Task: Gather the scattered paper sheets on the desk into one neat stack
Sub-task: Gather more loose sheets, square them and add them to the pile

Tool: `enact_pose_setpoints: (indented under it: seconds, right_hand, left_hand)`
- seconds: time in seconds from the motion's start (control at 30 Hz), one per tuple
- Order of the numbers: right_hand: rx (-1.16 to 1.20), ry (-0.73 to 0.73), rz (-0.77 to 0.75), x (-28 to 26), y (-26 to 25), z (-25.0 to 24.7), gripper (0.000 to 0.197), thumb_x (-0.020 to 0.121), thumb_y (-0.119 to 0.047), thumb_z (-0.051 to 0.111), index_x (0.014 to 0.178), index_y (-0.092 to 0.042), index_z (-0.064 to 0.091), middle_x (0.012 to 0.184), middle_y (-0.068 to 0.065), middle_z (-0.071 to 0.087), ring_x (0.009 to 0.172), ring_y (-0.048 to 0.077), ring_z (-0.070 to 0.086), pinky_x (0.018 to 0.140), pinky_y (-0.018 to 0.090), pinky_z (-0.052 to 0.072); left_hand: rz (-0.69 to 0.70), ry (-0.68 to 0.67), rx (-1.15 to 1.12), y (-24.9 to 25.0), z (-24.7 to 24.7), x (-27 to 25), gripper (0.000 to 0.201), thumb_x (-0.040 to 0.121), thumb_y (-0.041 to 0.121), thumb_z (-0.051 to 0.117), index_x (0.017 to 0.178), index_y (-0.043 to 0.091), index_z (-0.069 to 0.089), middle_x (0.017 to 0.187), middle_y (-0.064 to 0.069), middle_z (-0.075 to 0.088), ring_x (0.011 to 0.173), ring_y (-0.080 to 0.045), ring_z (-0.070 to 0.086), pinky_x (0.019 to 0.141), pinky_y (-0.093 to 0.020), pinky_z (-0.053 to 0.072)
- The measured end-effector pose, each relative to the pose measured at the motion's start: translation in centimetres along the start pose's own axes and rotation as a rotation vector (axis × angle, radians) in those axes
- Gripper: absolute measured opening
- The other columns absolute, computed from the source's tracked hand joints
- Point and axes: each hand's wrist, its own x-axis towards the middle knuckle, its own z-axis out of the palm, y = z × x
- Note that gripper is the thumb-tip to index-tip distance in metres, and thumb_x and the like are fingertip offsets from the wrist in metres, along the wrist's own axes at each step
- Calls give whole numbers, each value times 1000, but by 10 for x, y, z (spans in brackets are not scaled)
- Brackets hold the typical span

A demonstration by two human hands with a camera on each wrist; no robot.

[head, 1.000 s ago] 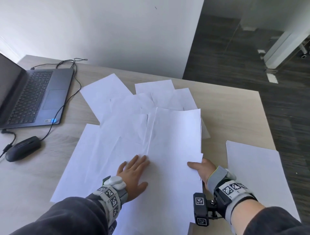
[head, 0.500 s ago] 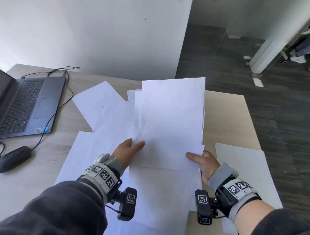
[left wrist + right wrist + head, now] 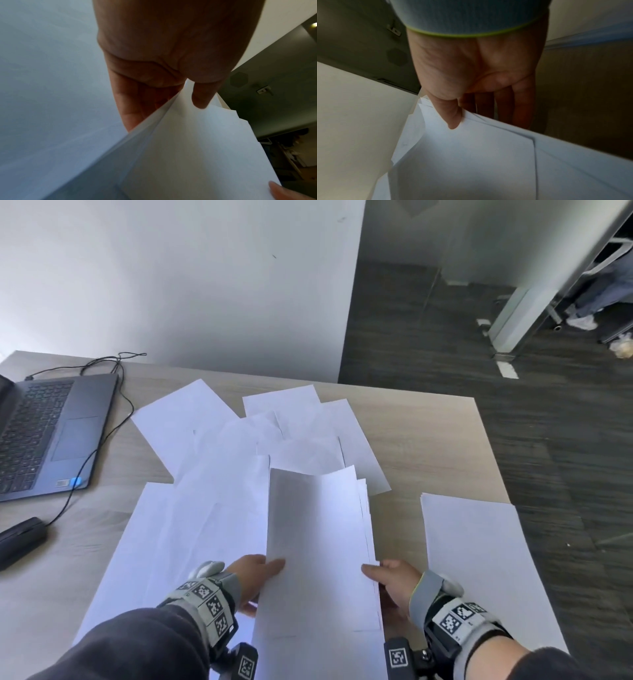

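Observation:
A bundle of several white sheets point(image 3: 318, 549) is held above the desk, bowed into a trough along its length. My left hand point(image 3: 255, 575) pinches its left edge, thumb on top and fingers beneath point(image 3: 197, 100). My right hand point(image 3: 390, 580) pinches the right edge the same way, thumb point(image 3: 453, 119) over the sheets point(image 3: 471, 155). More loose sheets point(image 3: 219, 440) lie fanned on the wooden desk point(image 3: 428, 440) behind and left of the bundle. A single sheet point(image 3: 479, 559) lies apart at the right.
An open laptop point(image 3: 44, 433) sits at the far left with a cable point(image 3: 102, 440) trailing to a black mouse point(image 3: 19, 539). The desk's right edge drops to dark flooring point(image 3: 548, 474). A white wall point(image 3: 188, 285) stands behind.
Both hands went from lying on the sheets to gripping a bundle, raised it upright, and have now lowered it, bowed between the two hands.

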Motion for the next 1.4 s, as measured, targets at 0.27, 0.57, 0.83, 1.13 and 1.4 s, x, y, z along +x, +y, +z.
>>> enact_pose_setpoints:
  seconds: [0.27,0.57,0.83,1.13,1.4]
  right_hand:
    - [-337,93,25,20,9,-8,106,60,-82,61,135,-8,52,129,5,63,119,25,58,104,38,43]
    - [-377,-66,-84,24,3,-16,35,76,-41,70,98,-15,72,88,0,76,85,24,72,91,45,55]
    - [-177,236,-396,18,-69,-27,24,86,-32,69,104,-16,67,73,-9,63,77,20,64,88,38,54]
    - [71,224,-800,-32,-141,-31,5,90,-20,67,92,-18,71,74,-19,70,69,3,63,79,27,50]
    - [-46,168,-724,-16,-109,-18,53,65,-50,81,91,-4,74,95,12,76,96,30,71,87,45,56]
  left_hand:
    - [-14,-13,125,12,14,-3,38,94,51,59,106,17,69,90,-3,80,79,-20,78,62,-34,63]
    - [50,-33,240,15,9,11,36,85,48,63,104,19,72,89,4,80,82,-18,78,85,-37,61]
    - [411,204,30,83,-14,-3,23,95,34,67,107,15,74,91,2,78,83,-19,76,89,-34,59]
    - [821,367,-222,127,-39,-58,22,69,59,70,77,41,79,83,11,79,87,-21,74,86,-39,55]
    - [739,324,-135,99,-41,-48,23,75,25,88,89,37,74,85,23,77,85,0,73,84,-27,52]
